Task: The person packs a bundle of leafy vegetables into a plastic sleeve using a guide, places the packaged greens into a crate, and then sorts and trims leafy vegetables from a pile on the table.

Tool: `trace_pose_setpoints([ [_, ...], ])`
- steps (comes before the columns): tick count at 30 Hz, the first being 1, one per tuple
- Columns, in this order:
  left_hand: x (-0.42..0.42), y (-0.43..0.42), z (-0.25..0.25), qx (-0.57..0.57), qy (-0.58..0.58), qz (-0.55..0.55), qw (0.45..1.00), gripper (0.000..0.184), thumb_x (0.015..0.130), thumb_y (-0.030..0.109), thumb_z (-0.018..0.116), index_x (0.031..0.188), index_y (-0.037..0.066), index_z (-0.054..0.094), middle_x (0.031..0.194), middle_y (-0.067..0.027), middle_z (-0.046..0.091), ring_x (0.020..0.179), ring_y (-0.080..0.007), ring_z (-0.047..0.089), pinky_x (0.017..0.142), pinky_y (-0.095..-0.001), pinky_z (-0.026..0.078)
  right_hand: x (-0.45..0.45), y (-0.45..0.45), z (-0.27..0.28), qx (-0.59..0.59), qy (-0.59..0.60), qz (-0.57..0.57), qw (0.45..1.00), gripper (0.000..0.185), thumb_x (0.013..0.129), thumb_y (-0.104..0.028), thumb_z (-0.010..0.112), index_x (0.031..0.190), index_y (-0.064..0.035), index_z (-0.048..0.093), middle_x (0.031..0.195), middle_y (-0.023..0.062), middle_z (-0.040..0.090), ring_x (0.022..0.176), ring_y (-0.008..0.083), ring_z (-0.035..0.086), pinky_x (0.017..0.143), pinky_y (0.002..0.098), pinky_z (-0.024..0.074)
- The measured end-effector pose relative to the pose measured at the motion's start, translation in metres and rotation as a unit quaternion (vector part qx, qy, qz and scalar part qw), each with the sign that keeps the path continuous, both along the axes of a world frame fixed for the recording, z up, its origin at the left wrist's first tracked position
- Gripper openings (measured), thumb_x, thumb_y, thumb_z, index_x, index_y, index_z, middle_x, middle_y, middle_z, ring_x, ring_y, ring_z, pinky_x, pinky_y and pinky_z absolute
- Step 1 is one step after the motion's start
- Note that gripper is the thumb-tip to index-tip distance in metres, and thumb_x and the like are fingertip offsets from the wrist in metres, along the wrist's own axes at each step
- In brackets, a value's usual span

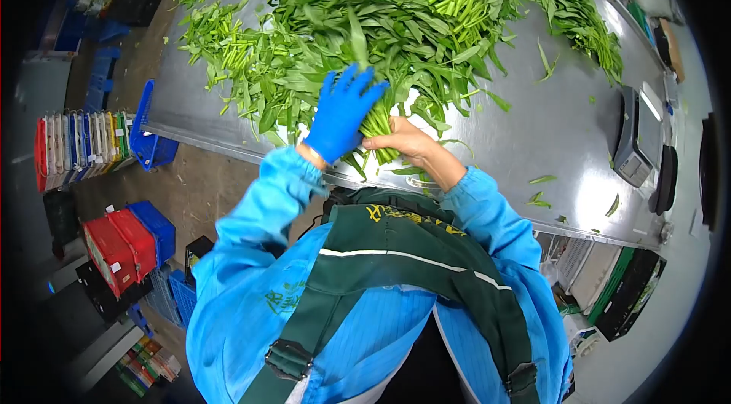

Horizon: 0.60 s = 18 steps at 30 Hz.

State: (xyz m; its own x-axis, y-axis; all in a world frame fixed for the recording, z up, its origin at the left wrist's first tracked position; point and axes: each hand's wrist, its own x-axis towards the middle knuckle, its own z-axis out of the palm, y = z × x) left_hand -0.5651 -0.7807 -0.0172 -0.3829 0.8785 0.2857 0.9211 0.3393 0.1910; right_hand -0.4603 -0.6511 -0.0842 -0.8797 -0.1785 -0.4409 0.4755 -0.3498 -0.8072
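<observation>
My right hand (pixel 409 142), bare, is closed around the cut stems of a bunch of water spinach (pixel 377 124) near the table's front edge. The bunch's leafy end points away from me. My left hand (pixel 340 116) wears a blue glove and lies against the left side of that bunch, its fingers stretched out and spread; the thumb is hidden. Just beyond both hands spreads a large heap of water spinach (pixel 365 15), with leaves and pale stems lying in several directions.
The metal table (pixel 533 130) carries loose leaves, another strip of greens (pixel 582 27) at far right, and a digital scale (pixel 638 141) at its right edge. Left on the floor stand a blue basket (pixel 156 137), upright stacked crates (pixel 84 146) and red bins (pixel 118 248).
</observation>
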Motion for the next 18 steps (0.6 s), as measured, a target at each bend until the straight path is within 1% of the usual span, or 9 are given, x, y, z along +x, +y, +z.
trace_pose_setpoints([
  [2, 0.019, -0.022, 0.000, 0.009, -0.026, 0.074, 0.997, 0.064, 0.060, 0.012, 0.075, 0.121, 0.008, 0.056, 0.121, -0.0149, 0.055, 0.119, -0.0312, 0.048, 0.102, -0.0420, 0.034, 0.009, -0.001, -0.015, -0.025, -0.039, -0.024, 0.999, 0.038, 0.070, -0.010, 0.077, 0.103, -0.0021, 0.058, 0.092, 0.0045, 0.064, 0.081, 0.0137, 0.060, 0.075, 0.0280, 0.0472],
  [4, 0.036, -0.057, -0.028, 0.212, -0.228, 0.183, 0.933, 0.051, 0.068, 0.009, 0.074, 0.117, 0.006, 0.059, 0.118, -0.0138, 0.058, 0.110, -0.0269, 0.055, 0.095, -0.0374, 0.041, 0.015, -0.002, -0.026, 0.039, -0.037, -0.058, 0.997, 0.030, 0.070, -0.006, 0.074, 0.097, -0.0020, 0.061, 0.089, 0.0051, 0.064, 0.080, 0.0143, 0.060, 0.075, 0.0280, 0.0472],
  [7, 0.056, -0.089, -0.053, 0.187, -0.612, 0.253, 0.725, 0.030, 0.085, 0.014, 0.066, 0.112, 0.001, 0.062, 0.105, -0.0097, 0.066, 0.096, -0.0135, 0.061, 0.084, -0.0270, 0.047, 0.012, -0.005, -0.009, 0.044, -0.016, -0.037, 0.998, 0.032, 0.070, -0.005, 0.074, 0.099, -0.0022, 0.060, 0.089, 0.0045, 0.064, 0.080, 0.0129, 0.059, 0.075, 0.0270, 0.0470],
  [8, 0.057, -0.090, -0.060, 0.187, -0.663, 0.226, 0.689, 0.033, 0.087, 0.015, 0.064, 0.115, 0.000, 0.059, 0.108, -0.0083, 0.064, 0.097, -0.0132, 0.060, 0.085, -0.0271, 0.047, 0.010, -0.007, -0.008, 0.053, 0.000, -0.021, 0.998, 0.033, 0.070, -0.005, 0.074, 0.099, -0.0022, 0.060, 0.088, 0.0045, 0.064, 0.079, 0.0122, 0.059, 0.074, 0.0265, 0.0469],
  [10, 0.053, -0.085, -0.072, 0.197, -0.794, 0.162, 0.551, 0.038, 0.090, 0.016, 0.059, 0.123, -0.001, 0.054, 0.118, -0.0089, 0.059, 0.104, -0.0164, 0.057, 0.092, -0.0288, 0.044, 0.011, -0.013, -0.009, 0.088, 0.011, 0.006, 0.996, 0.037, 0.070, -0.009, 0.076, 0.102, -0.0004, 0.059, 0.089, 0.0046, 0.064, 0.079, 0.0127, 0.058, 0.074, 0.0262, 0.0469],
  [12, 0.055, -0.067, -0.078, 0.227, -0.812, 0.153, 0.515, 0.040, 0.089, 0.017, 0.059, 0.124, 0.000, 0.052, 0.118, -0.0081, 0.059, 0.105, -0.0166, 0.057, 0.092, -0.0294, 0.045, 0.015, -0.022, -0.011, 0.204, 0.102, 0.046, 0.973, 0.049, 0.072, -0.017, 0.078, 0.111, 0.0024, 0.055, 0.087, 0.0052, 0.064, 0.078, 0.0139, 0.058, 0.074, 0.0257, 0.0470],
  [13, 0.056, -0.057, -0.083, 0.252, -0.828, 0.143, 0.480, 0.042, 0.088, 0.017, 0.060, 0.126, 0.001, 0.051, 0.118, -0.0073, 0.058, 0.105, -0.0167, 0.057, 0.092, -0.0301, 0.045, 0.015, -0.023, 0.000, 0.280, 0.100, 0.084, 0.951, 0.068, 0.069, -0.031, 0.079, 0.116, 0.0075, 0.048, 0.107, 0.0234, 0.059, 0.100, 0.0317, 0.058, 0.089, 0.0358, 0.0448],
  [16, 0.062, -0.043, -0.107, 0.319, -0.841, 0.141, 0.413, 0.039, 0.085, 0.011, 0.061, 0.122, 0.003, 0.051, 0.111, -0.0078, 0.060, 0.100, -0.0171, 0.059, 0.086, -0.0309, 0.048, 0.024, -0.026, 0.001, 0.392, 0.121, 0.074, 0.909, 0.072, 0.069, -0.037, 0.078, 0.117, 0.0069, 0.047, 0.112, 0.0261, 0.055, 0.108, 0.0367, 0.053, 0.093, 0.0387, 0.0421],
  [18, 0.069, -0.037, -0.113, 0.346, -0.829, 0.139, 0.417, 0.037, 0.084, 0.009, 0.062, 0.120, 0.003, 0.052, 0.108, -0.0080, 0.061, 0.097, -0.0173, 0.060, 0.084, -0.0310, 0.049, 0.031, -0.024, 0.008, 0.407, 0.120, 0.074, 0.902, 0.064, 0.075, -0.037, 0.072, 0.114, 0.0074, 0.047, 0.111, 0.0265, 0.053, 0.109, 0.0383, 0.051, 0.092, 0.0404, 0.0417],
])
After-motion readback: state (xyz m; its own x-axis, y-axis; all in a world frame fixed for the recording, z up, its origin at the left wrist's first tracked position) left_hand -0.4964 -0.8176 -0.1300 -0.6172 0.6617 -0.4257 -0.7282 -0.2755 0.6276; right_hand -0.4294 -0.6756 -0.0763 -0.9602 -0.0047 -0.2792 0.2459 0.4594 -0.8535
